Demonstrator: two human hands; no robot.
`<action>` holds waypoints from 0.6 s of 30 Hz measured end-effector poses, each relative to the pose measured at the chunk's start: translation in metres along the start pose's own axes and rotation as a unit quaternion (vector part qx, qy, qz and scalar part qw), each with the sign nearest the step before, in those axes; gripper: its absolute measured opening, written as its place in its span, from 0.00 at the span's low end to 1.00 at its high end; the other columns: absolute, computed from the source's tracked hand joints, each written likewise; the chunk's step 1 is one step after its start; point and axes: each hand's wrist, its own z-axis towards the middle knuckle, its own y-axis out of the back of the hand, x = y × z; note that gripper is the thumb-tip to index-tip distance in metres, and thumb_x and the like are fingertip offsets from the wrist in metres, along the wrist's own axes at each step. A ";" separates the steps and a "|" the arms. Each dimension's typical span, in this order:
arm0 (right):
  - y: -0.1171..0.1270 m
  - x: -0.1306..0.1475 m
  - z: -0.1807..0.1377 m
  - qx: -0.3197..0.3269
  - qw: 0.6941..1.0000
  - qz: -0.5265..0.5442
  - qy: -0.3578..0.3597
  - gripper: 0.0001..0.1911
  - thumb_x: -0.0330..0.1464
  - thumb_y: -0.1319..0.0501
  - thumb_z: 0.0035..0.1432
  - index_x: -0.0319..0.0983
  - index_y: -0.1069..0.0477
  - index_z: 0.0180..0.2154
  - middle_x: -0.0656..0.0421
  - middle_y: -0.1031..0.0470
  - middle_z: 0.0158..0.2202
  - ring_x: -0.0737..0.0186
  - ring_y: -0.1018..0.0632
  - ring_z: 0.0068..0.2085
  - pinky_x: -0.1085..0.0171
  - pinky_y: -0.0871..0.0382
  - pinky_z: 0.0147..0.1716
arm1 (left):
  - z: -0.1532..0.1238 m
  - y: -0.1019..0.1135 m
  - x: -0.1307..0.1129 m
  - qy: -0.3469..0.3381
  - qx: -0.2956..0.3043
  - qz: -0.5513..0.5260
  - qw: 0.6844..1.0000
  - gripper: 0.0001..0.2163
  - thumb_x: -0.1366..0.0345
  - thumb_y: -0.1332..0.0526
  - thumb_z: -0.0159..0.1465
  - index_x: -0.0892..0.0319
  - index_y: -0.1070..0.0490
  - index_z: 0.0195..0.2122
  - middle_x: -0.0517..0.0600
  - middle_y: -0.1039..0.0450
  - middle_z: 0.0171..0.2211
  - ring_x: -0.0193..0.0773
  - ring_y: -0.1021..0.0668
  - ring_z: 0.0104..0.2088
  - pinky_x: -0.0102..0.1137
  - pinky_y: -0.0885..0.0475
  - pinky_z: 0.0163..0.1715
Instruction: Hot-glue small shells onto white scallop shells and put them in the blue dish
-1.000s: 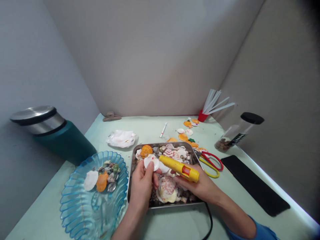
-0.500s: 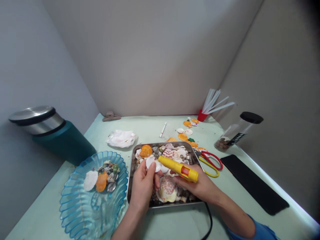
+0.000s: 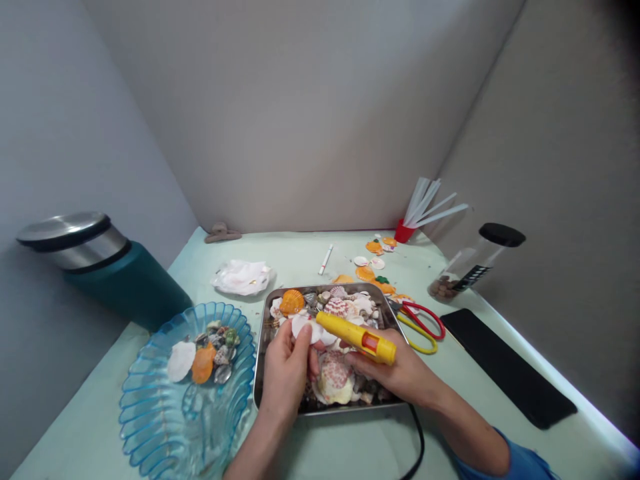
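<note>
Left hand (image 3: pixel 285 373) pinches the white shell (image 3: pixel 301 325) over the tray (image 3: pixel 350 409). Right hand (image 3: pixel 400 373) grips the glue gun (image 3: pixel 357 337), nozzle touching the shell — glue may burn the fingertips or drip onto shells below.

I see bare tabletop (image 3: pixel 300 257) toward the far edge, beyond the tray (image 3: pixel 259 373). The blue bowl (image 3: pixel 145 427) fills the near left corner, just beside the tray. Scissors (image 3: pixel 425 327) and a black slab (image 3: pixel 505 367) crowd the right edge, and a cord (image 3: pixel 421 441) crosses the near edge.
</note>
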 end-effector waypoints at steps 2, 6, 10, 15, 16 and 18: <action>0.000 0.000 0.000 0.001 1.000 0.000 0.000 0.13 0.40 0.40 0.58 0.36 0.26 0.36 0.59 0.24 0.32 0.62 0.25 0.31 0.67 0.32 0.30 | 0.001 0.000 0.000 0.002 0.001 0.001 1.000 0.13 0.53 0.43 0.61 0.57 0.38 0.30 0.39 0.38 0.10 0.29 0.38 0.12 0.23 0.45 0.14; 0.000 -0.001 0.000 -0.002 1.000 0.000 0.009 0.14 0.41 0.39 0.57 0.36 0.26 0.37 0.59 0.24 0.31 0.62 0.26 0.30 0.67 0.31 0.30 | 0.002 0.000 0.003 0.003 0.000 0.027 1.000 0.14 0.51 0.42 0.60 0.57 0.38 0.29 0.40 0.37 0.11 0.30 0.37 0.12 0.23 0.44 0.15; -0.001 0.000 0.001 -0.007 1.000 0.006 0.016 0.14 0.41 0.39 0.57 0.37 0.25 0.37 0.59 0.24 0.32 0.61 0.25 0.31 0.67 0.30 0.31 | 0.002 0.000 0.004 0.002 -0.003 0.017 1.000 0.14 0.51 0.40 0.58 0.57 0.35 0.29 0.40 0.38 0.10 0.31 0.35 0.12 0.24 0.42 0.16; 0.000 0.000 0.002 -0.010 1.000 0.006 0.017 0.14 0.41 0.39 0.56 0.37 0.25 0.37 0.59 0.24 0.30 0.60 0.25 0.31 0.66 0.30 0.31 | 0.001 0.000 0.004 0.004 0.001 0.012 1.000 0.13 0.52 0.40 0.58 0.57 0.35 0.28 0.40 0.38 0.10 0.31 0.36 0.12 0.24 0.41 0.16; 0.000 -0.001 0.001 -0.009 1.000 0.005 0.015 0.14 0.41 0.39 0.56 0.37 0.25 0.37 0.59 0.24 0.30 0.60 0.25 0.31 0.66 0.30 0.31 | 0.001 0.000 0.004 0.004 0.003 0.012 1.000 0.13 0.52 0.41 0.59 0.57 0.35 0.28 0.40 0.38 0.10 0.31 0.36 0.12 0.24 0.41 0.15; 0.000 -0.001 0.001 -0.006 1.000 0.003 0.007 0.13 0.40 0.39 0.57 0.37 0.25 0.37 0.59 0.24 0.30 0.60 0.25 0.31 0.66 0.31 0.30 | 0.001 0.000 0.004 0.005 0.004 0.005 1.000 0.13 0.52 0.42 0.60 0.57 0.37 0.29 0.40 0.37 0.10 0.31 0.36 0.12 0.24 0.42 0.15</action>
